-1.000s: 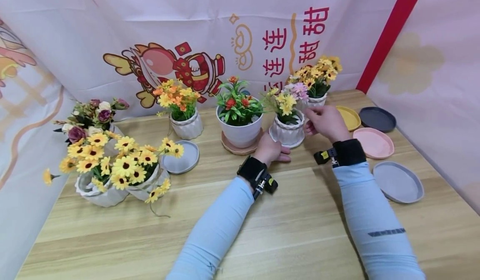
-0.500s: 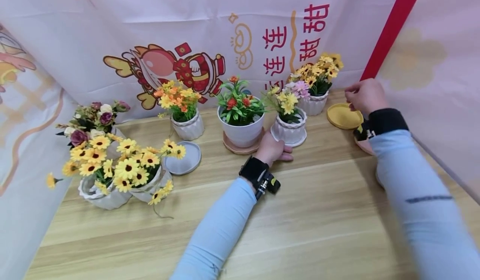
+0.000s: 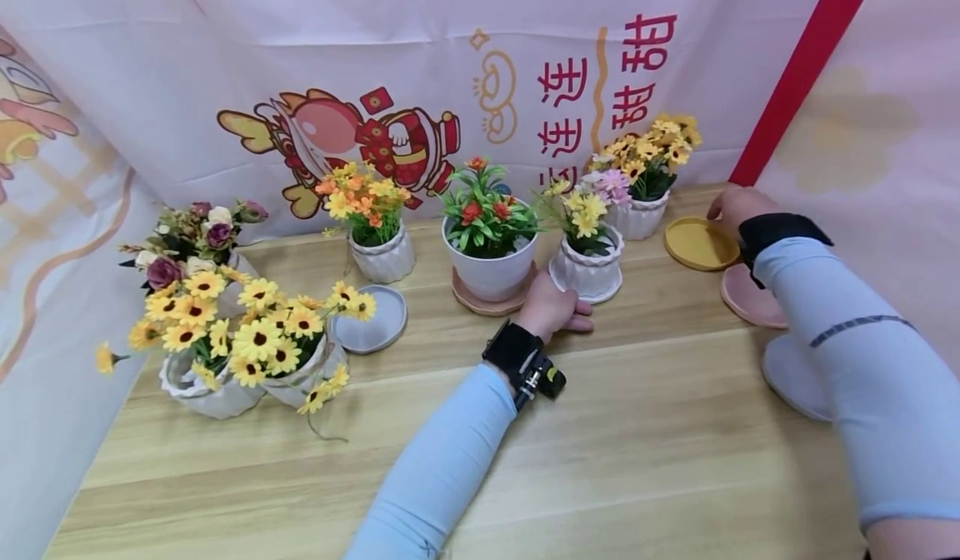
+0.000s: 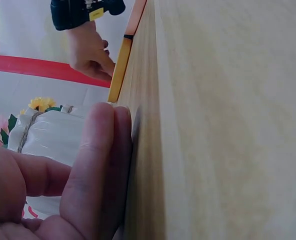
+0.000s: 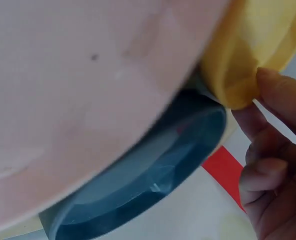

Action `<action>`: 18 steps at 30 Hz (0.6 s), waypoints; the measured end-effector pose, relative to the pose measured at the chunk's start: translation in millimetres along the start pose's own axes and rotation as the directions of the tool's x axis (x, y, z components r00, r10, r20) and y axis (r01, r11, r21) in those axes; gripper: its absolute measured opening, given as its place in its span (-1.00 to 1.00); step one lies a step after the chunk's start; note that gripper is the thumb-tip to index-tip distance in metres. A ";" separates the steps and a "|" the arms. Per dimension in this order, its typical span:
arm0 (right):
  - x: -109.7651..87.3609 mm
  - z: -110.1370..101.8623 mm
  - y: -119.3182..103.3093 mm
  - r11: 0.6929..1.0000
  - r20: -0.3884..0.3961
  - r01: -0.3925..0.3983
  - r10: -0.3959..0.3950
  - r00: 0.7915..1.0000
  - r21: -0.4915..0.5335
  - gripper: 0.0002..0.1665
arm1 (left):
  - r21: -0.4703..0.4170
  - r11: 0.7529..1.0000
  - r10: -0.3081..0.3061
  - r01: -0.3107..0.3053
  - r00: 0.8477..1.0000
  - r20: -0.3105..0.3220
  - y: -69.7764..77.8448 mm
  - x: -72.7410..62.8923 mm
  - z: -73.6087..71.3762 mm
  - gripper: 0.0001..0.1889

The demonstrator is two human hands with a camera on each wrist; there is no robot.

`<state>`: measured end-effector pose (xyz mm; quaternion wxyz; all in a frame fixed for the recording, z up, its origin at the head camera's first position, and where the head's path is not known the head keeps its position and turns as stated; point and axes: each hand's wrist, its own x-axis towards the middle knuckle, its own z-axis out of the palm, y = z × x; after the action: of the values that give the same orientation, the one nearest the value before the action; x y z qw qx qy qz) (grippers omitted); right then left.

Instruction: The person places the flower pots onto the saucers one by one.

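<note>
**Yellow saucer pinched by the edge, other hand parked by the flowerpots**

So the right hand (image 3: 738,207) has its fingers (image 5: 280,92) pinching the rim of the yellow saucer (image 3: 701,247), at the back right of the tabletop (image 3: 637,452). My guess on why there: it's a shallow dish, so the raised edge is about the only decent thing to grab. Can't tell if it's off the wood at all.

Left hand (image 3: 551,303) isn't gripping anything. Its fingers are stretched out low in front of the ruffled pot (image 3: 587,270) with yellow and pink flowers; can't tell if they touch it. Looks like a resting or steadying spot to me.

Next to the yellow one there's a pink saucer (image 3: 750,296), then a gray saucer (image 3: 795,377) partly behind the sleeve, plus a dark blue saucer (image 5: 143,185) with a glossy shine in the right wrist view. They all have low walls, probably to catch drips.

The ruffled pot sits on a white saucer (image 3: 597,298), looks like glazed ceramic, and has rough twine round its neck. Beside it, a smooth, plain white pot (image 3: 491,275) with red flowers stands on a tan saucer (image 3: 480,304).
</note>
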<state>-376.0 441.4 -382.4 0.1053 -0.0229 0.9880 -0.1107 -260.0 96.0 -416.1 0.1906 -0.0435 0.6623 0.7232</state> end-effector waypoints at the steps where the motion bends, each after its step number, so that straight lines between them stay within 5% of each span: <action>1: 0.3 1.6 -0.5 1.000 -0.002 0.006 -0.006 1.000 -0.006 -0.71 | 0.001 1.000 0.001 -0.001 1.000 -0.002 -0.4 0.0 0.0 -0.47; 11: -3.1 -3.4 1.5 1.000 0.031 0.018 -0.018 0.999 -0.022 -0.72 | -0.001 1.000 -0.007 0.007 1.000 0.000 -0.3 -1.8 1.6 -0.45; 18: -22.8 -33.9 -13.6 0.981 -0.037 0.130 -0.137 0.990 -0.142 -0.74 | 0.001 1.000 -0.006 0.006 1.000 -0.004 0.4 -1.6 -0.5 -0.47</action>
<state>-360.7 436.9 -342.5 0.0725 -0.0940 0.9917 -0.0486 -258.7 95.2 -415.3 0.1914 -0.0469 0.6630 0.7222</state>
